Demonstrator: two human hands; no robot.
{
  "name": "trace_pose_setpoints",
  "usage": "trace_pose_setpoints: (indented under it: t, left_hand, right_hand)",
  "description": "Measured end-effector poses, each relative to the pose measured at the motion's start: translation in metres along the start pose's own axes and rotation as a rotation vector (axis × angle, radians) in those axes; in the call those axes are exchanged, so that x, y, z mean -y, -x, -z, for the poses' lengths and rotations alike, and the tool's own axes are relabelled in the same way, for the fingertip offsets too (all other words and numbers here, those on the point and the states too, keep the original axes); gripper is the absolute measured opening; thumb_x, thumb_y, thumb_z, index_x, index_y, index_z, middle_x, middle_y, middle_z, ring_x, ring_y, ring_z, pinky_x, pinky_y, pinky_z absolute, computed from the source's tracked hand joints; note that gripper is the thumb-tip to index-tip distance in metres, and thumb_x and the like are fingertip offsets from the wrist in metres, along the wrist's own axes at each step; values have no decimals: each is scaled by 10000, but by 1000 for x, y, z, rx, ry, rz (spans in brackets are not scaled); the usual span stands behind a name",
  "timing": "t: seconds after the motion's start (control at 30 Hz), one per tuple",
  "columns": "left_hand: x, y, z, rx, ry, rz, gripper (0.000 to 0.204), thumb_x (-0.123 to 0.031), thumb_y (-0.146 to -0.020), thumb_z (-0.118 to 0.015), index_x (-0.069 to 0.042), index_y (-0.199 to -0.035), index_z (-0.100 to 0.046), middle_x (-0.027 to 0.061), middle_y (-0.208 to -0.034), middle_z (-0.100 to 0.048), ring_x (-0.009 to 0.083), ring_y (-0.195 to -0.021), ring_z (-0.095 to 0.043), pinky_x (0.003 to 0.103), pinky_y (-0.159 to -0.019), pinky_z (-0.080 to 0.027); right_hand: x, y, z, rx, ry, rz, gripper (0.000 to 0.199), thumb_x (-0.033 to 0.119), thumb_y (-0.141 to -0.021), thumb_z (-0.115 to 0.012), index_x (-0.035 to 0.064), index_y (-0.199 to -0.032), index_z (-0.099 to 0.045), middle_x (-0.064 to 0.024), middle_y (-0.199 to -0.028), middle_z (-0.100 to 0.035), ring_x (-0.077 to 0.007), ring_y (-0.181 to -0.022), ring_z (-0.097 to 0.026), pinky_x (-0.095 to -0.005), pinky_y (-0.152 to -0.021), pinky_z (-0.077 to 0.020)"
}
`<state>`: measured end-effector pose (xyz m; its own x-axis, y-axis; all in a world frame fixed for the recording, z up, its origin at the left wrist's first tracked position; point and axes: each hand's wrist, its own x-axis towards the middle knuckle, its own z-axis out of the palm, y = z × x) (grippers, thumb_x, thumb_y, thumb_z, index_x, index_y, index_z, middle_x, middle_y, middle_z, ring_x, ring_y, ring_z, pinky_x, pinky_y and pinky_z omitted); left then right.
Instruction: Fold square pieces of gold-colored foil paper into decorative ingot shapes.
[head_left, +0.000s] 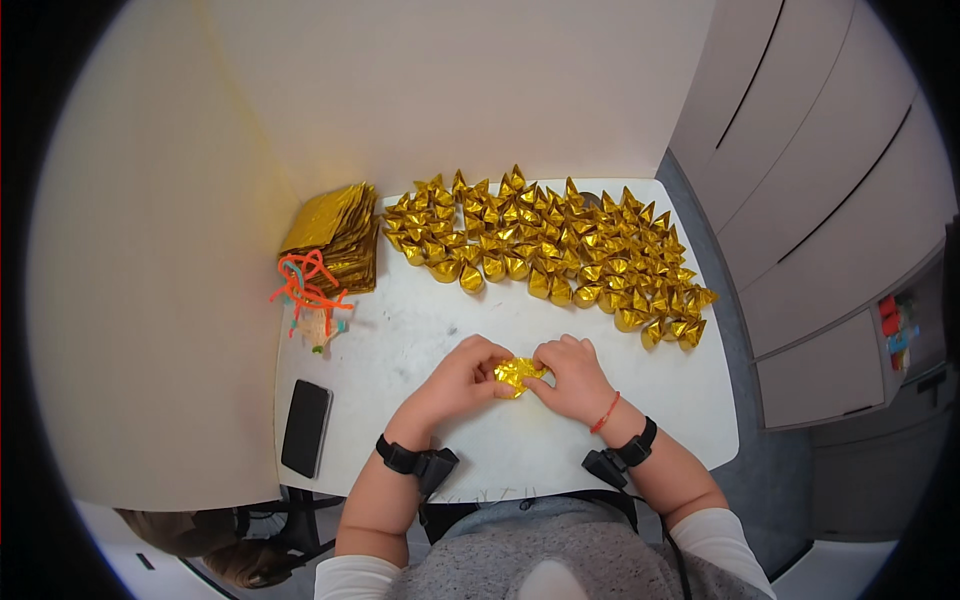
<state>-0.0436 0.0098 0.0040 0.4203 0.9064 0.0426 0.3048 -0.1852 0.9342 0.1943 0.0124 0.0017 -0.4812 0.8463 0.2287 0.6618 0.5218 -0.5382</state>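
Note:
Between my two hands, low over the middle of the white table, is a small piece of gold foil paper [515,373], crinkled and partly folded. My left hand [463,375] pinches its left side with thumb and fingers. On the other side, my right hand [575,378] grips the right edge, the thumb pressed onto the foil. The fingers cover part of its outline. Beyond my hands stand many folded gold foil ingots [560,240] in close rows, their pointed tips up. A thick stack of flat gold foil sheets [328,222] lies at the far left.
In front of the stack lies a tangle of orange and teal fuzzy stems [312,285]. A black phone [307,428] rests near the left edge of the white table [400,325]. Walls rise behind and to the left. Right of the table stands a grey cabinet [820,190] with an open compartment.

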Motion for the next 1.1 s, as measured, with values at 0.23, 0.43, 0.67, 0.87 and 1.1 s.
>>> trace_pose_setpoints:
  t: [0.23,0.43,0.67,0.87,1.1]
  left_hand:
    - [3,5,-4,-158,-340,90,329,-90,-769,-854,-31,-1061,-714,140,-1057,-589,296,-949,-621,371,-875,-535]
    - [5,6,-4,-184,-512,-29,257,-73,-721,-839,-52,-936,-700,144,-1019,-630,352,-1005,-609,434,-903,-500]
    - [-8,1,-14,-153,-291,123,214,-26,-750,-798,-71,-933,-697,75,-882,-668,305,-895,-622,403,-870,-500]
    - [-17,0,-14,-319,-462,-381,215,17,-755,-777,-83,-929,-701,65,-910,-681,291,-896,-642,416,-872,-508]
    - [-3,0,-21,-85,-566,-409,174,-37,-784,-759,-81,-945,-710,79,-1026,-743,289,-1006,-698,398,-858,-542]
  right_hand:
    - [0,1,-3,17,27,-31,258,252,-781,-820,126,-919,-642,-32,-905,-644,-270,-901,-577,-425,-816,-385]
    - [10,1,2,-20,26,-18,416,214,-787,-825,116,-1152,-652,-74,-1101,-575,-294,-1064,-533,-421,-874,-377]
    - [7,-2,-3,5,1,29,431,162,-786,-804,129,-1187,-648,-70,-1076,-551,-288,-1072,-512,-438,-871,-360]
    - [-4,-4,-5,-307,-46,125,228,39,-730,-749,135,-935,-724,-27,-944,-567,-250,-956,-535,-418,-846,-352]
    - [-2,0,1,-255,137,228,130,41,-734,-703,149,-806,-710,22,-849,-579,-206,-886,-548,-399,-825,-357]
